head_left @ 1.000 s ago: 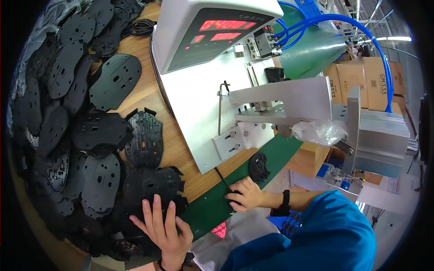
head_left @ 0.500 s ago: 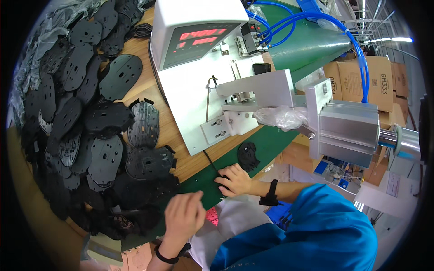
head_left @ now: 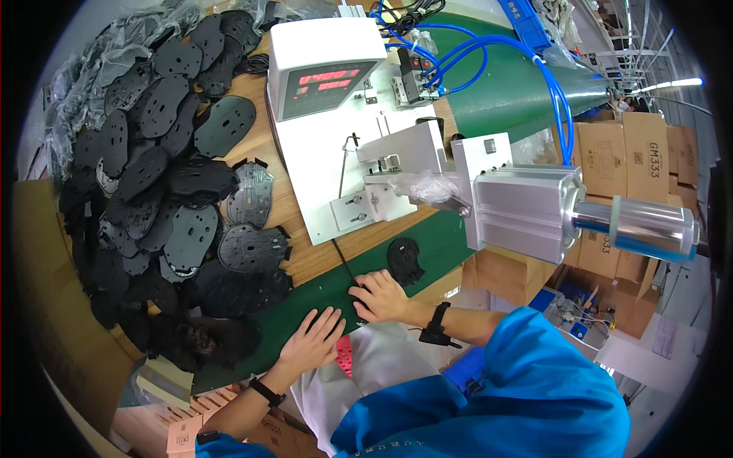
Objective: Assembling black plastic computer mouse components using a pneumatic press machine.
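The right hand (head_left: 382, 296) rests on the green mat (head_left: 450, 246) with its fingers curled, at the lower end of a black cable (head_left: 341, 256); whether those fingers close on anything cannot be told, as the hand covers what lies under it. The cable runs from the corner of a white plate (head_left: 301, 164) down over the wood of the table (head_left: 305, 263) to the hand. The left hand (head_left: 311, 343) lies back up at the mat's near edge, just left of the right hand, its fingers stretched out and a little apart. A small black part (head_left: 403, 261) lies on the mat just beyond the right hand, near but apart from its knuckles. Left of the plate, black shells (head_left: 191, 233) are heaped over the table, overlapping at many angles; the nearest lie beyond and to the left of the left hand. On the plate stand a white display box (head_left: 328, 46) with red lit figures and a metal fixture (head_left: 405, 145); beside the fixture, to the right, is a silver cylinder (head_left: 519, 214). Clear film (head_left: 424, 185) is bunched between them. Blue hoses (head_left: 561, 107) arch above the cylinder, and cartons (head_left: 603, 153) stand behind it.
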Demonstrator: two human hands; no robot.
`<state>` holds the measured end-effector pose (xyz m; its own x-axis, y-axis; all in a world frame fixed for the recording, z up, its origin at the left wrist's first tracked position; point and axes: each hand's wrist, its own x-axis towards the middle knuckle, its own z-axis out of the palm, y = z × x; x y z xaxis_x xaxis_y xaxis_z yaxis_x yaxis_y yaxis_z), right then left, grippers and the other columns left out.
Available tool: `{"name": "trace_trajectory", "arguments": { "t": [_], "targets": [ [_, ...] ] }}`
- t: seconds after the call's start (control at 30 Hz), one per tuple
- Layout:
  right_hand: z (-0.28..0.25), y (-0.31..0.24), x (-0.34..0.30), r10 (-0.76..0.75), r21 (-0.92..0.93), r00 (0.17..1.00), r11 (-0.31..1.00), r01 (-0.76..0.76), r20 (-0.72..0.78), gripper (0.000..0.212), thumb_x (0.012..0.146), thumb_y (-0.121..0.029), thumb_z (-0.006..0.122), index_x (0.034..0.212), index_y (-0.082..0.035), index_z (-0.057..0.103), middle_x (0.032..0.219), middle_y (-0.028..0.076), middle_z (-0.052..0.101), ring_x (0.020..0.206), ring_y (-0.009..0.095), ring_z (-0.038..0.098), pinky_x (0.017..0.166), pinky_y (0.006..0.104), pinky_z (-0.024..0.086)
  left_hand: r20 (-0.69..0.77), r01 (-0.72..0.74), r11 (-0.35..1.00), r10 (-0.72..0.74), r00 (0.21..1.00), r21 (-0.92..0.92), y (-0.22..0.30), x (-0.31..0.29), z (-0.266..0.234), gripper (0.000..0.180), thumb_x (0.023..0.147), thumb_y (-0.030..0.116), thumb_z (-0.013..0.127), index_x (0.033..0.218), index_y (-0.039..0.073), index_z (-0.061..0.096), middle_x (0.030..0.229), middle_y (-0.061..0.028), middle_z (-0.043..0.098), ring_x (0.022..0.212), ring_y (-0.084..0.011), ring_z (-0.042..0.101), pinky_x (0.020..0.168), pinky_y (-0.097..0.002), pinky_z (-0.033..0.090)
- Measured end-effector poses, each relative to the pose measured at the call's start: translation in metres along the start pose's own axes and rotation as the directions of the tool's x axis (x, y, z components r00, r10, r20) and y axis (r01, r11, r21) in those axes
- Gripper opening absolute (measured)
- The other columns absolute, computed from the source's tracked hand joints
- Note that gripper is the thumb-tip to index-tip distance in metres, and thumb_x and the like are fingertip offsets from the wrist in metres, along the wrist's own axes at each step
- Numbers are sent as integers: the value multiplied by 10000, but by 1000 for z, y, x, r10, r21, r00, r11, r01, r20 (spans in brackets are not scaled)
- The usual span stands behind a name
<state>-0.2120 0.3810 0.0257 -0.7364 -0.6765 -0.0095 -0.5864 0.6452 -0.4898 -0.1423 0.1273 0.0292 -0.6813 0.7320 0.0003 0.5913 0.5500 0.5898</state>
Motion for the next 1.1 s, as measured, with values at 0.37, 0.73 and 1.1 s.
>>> {"name": "trace_trajectory", "arguments": {
  "t": [0.37, 0.73, 1.1],
  "targets": [
    [-2, 0, 1, -5, -2, 1000, 1000, 5, -14, 356, 795, -266, 660, 1100, -89, 610, 1104, 122, 581, 953, 281, 552, 812, 405, 427, -4, 0, 994, 1, 1000, 113, 2, 0, 11, 507, 819, 304, 618, 1284, 107, 587, 1415, -137, 492, 1383, -290, 390, 1152, -507, 278],
    [-2, 1, 0, -7, -11, 1000, 1000, 7, -12, 382, 770, -267, 663, 1109, -99, 613, 1112, 108, 580, 954, 264, 553, 816, 392, 425, 43, -40, 985, 33, 999, 170, 3, 2, 4, 522, 842, 325, 626, 1310, 101, 565, 1427, -147, 475, 1397, -300, 366, 1159, -517, 256],
    [-1, -4, 0, 5, -37, 996, 999, -9, -94, 392, 739, -256, 660, 1086, -81, 606, 1072, 108, 572, 924, 263, 547, 798, 383, 424, 171, -84, 973, 47, 984, 215, 4, -2, 2, 610, 843, 327, 625, 1388, 86, 492, 1504, -168, 378, 1445, -324, 273, 1178, -533, 200]
  ]
}}
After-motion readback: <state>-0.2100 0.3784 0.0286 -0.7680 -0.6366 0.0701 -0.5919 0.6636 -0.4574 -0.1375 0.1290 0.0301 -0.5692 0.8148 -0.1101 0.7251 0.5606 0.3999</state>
